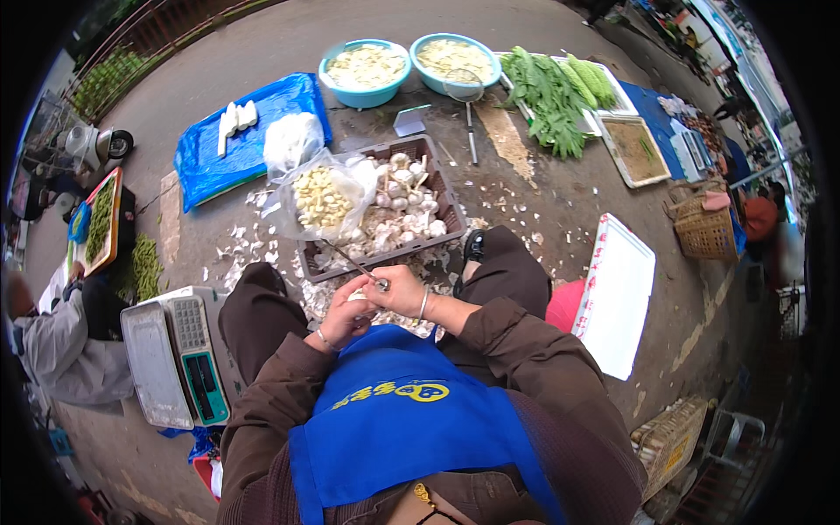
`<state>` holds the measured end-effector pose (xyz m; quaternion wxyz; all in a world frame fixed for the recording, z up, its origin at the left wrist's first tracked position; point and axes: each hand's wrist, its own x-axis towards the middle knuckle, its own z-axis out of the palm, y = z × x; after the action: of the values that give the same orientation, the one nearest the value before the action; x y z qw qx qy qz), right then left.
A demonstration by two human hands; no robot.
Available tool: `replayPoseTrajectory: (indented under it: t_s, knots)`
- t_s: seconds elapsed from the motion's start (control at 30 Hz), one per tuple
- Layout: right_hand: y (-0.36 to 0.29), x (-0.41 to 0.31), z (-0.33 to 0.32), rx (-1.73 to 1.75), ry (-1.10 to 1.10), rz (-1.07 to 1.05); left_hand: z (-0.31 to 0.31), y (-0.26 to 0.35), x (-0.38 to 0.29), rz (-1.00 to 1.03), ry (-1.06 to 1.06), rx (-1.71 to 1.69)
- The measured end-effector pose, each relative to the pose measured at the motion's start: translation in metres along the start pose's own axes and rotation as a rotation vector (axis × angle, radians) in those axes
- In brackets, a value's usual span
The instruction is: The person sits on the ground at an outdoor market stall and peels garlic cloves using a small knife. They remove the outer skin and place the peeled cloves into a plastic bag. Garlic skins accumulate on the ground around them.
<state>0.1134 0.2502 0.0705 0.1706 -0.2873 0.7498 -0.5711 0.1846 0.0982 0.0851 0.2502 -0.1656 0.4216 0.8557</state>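
Observation:
My right hand [401,291] grips a thin metal knife [348,254], its blade pointing up and left over the crate. Against it, my left hand [346,312] holds a pale piece of garlic [357,296] between the fingers; its exact shape is partly hidden. In front of my hands, a brown plastic crate [453,190] holds garlic bulbs [400,187] and loose skins. A clear plastic bag [275,205] of peeled garlic cloves [319,197] rests on the crate's left side.
Two blue basins [365,98] [420,69] of pale slices stand beyond, with a mesh skimmer [471,134]. A digital scale [190,321] is at left, a white foam lid [617,295] at right. Leafy greens [545,98] lie farther off. A person [72,354] sits at far left.

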Motion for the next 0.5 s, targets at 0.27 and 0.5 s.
replayPoseTrajectory:
  t_s: [0.27, 0.5]
  knots:
    - [0.02, 0.01, 0.009, 0.213, 0.224, 0.274, 0.009, 0.008, 0.015, 0.158, 0.055, 0.072]
    - [0.017, 0.026, 0.001, 0.641, 0.121, 0.547, -0.009, 0.001, 0.038, 0.4, 0.144, 0.319]
